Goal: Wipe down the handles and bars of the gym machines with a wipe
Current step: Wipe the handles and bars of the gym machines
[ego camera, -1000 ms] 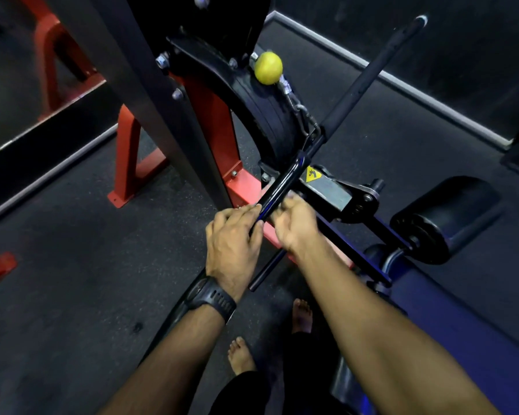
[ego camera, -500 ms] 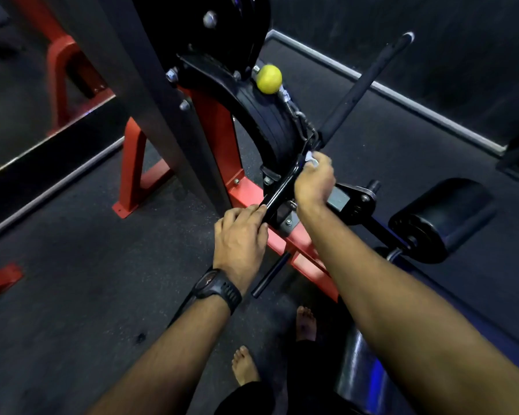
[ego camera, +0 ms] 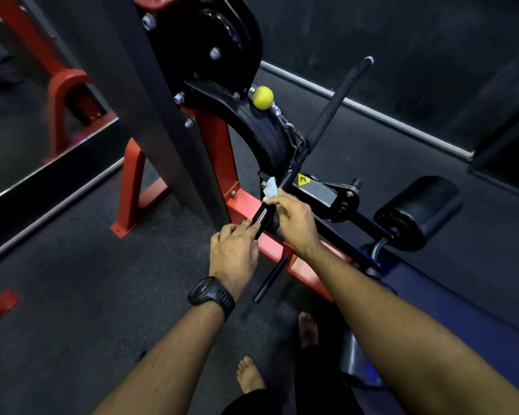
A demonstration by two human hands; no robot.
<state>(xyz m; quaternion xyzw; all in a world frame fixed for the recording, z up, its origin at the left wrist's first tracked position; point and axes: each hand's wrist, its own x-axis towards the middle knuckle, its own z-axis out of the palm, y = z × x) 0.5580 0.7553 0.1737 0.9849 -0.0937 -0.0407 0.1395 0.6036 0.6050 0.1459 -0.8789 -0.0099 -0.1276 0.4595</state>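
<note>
My left hand (ego camera: 232,253) grips the bar (ego camera: 327,115); my right hand (ego camera: 294,223) pinches the wipe (ego camera: 271,188), with an illegible yellow label (ego camera: 303,181) at its 3 o'clock.

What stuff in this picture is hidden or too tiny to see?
All in the head view:
the bar: a stretch is covered by the left hand.
the wipe: partly tucked under fingers of the right hand.
the yellow warning sticker: symbol too small.
the machine frame: top cut off by the upper edge.

long black metal bar (ego camera: 327,116) partly under my left hand (ego camera: 232,254), small white wipe (ego camera: 271,189) half inside my right hand (ego camera: 295,224)
</note>
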